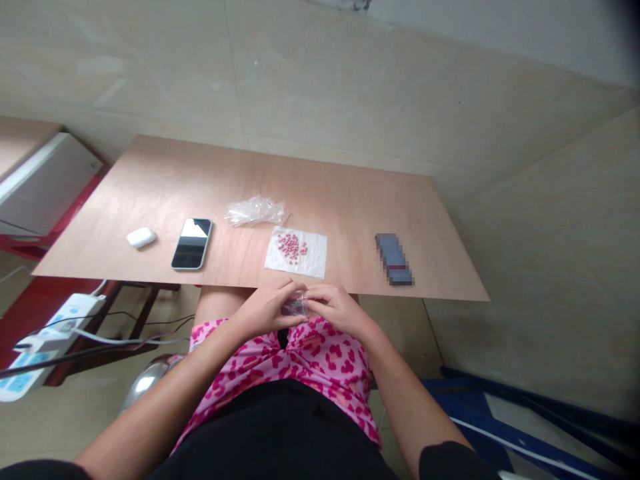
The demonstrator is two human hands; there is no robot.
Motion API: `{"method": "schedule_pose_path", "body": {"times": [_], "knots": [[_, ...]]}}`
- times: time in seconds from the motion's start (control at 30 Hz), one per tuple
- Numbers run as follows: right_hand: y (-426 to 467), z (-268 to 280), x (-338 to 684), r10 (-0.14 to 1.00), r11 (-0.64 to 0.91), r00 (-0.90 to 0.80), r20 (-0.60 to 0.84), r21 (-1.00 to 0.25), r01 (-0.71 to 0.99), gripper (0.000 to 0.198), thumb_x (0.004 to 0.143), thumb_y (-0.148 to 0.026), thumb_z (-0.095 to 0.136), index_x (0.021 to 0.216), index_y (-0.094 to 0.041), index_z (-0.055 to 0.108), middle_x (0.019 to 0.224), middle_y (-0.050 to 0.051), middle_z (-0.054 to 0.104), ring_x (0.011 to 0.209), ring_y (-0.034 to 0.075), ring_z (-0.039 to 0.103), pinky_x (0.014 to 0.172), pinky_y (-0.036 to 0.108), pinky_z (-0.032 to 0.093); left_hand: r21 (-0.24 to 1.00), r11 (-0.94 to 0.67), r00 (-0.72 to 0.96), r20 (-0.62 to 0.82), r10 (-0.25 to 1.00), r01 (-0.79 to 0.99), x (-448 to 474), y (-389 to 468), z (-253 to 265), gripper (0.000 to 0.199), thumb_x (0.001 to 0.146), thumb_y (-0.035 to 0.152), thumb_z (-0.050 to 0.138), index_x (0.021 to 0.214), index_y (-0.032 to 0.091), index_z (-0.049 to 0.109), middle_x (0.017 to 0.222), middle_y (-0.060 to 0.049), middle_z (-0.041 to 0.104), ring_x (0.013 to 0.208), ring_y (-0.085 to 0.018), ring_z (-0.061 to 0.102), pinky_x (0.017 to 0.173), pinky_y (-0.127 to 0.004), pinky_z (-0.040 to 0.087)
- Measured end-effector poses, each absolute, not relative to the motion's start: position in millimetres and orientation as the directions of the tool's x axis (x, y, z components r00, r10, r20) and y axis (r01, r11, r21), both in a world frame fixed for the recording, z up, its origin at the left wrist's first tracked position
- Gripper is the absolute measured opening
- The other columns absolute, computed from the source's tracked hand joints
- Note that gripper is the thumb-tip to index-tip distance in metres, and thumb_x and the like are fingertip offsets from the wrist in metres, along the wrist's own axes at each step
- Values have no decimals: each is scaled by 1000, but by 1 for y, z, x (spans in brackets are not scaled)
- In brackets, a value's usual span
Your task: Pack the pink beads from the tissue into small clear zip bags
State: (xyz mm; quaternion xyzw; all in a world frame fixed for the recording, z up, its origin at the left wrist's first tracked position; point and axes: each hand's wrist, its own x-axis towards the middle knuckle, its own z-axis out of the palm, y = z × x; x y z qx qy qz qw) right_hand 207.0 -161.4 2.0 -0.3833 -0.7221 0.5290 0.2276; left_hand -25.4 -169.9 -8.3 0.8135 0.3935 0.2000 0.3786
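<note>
Left hand point(270, 307) and right hand point(336, 307), grip pinched on crinkly clear plastic point(299, 304), small pink beads point(289, 247), creased white sheet point(315, 259)

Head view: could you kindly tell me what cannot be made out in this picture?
Head view: what, if anything, the clear plastic holds; the left hand and right hand partly cover it.
Head view: the exact count of pink pieces; too small.
Head view: details of the dark item; pixel blocks blur it.
Head view: how many plastic bags there are; they overlap.
Head view: the rest of the blue object; the picture edge cuts it off.
</note>
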Motion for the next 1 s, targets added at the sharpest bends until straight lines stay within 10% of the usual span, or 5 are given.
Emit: {"method": "schedule_pose_path", "body": {"times": [0.77,1.0], "knots": [[-158,14,214,677,-21,-696,-239,-952,306,27,102,-39,63,119,-23,77,109,4,78,100,24,71,92,35,56,766,-373,609,-30,793,524,-27,-164,-5,51,92,57,73,128,25,59,110,-8,71,92,-26,70,76,-35,52],[-149,-7,222,832,-106,-517,-200,-973,205,38,100,-39,64,134,-24,72,124,8,76,110,25,72,103,42,56,747,-343,509,7,861,569,-40,-141,-20,56,92,59,72,133,24,57,122,-12,70,105,-30,68,88,-41,54]]}}
